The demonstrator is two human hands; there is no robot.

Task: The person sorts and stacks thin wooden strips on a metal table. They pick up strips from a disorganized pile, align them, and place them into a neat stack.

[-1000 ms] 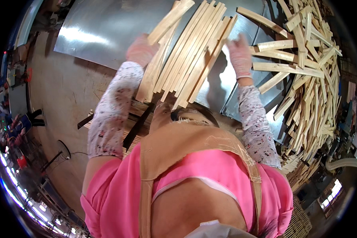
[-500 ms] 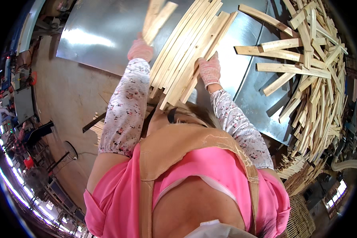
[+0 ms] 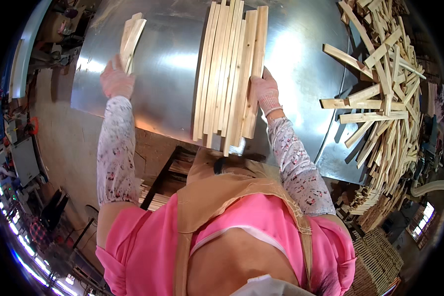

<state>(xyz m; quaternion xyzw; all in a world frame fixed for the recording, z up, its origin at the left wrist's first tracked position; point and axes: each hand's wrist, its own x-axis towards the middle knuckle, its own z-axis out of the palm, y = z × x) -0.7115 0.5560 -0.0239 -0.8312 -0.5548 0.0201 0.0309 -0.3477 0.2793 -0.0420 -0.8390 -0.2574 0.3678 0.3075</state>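
Pale wooden strips point(image 3: 227, 74) lie side by side in a row on a shiny metal table point(image 3: 167, 93), their near ends uneven. My left hand point(image 3: 117, 80), in a pinkish knitted glove, is over the table's left part, closed around a couple of short wooden strips point(image 3: 132, 37) that point away from me. At the right side of the row is my right hand point(image 3: 266, 91), gloved likewise, its fingers curled onto the outermost strip. Its fingertips are partly hidden against the wood.
A large jumbled heap of wooden strips point(image 3: 389, 103) covers the table's right side, some sticking out toward the row. A seam point(image 3: 334, 126) runs across the metal. Stacked wood point(image 3: 375, 256) stands at the lower right, and a dark frame point(image 3: 158, 180) sits below the table's near edge.
My left hand has moved left, carrying the short strips away from the row. My right hand stays at the row's right side. The view has turned, so the row now looks more upright.
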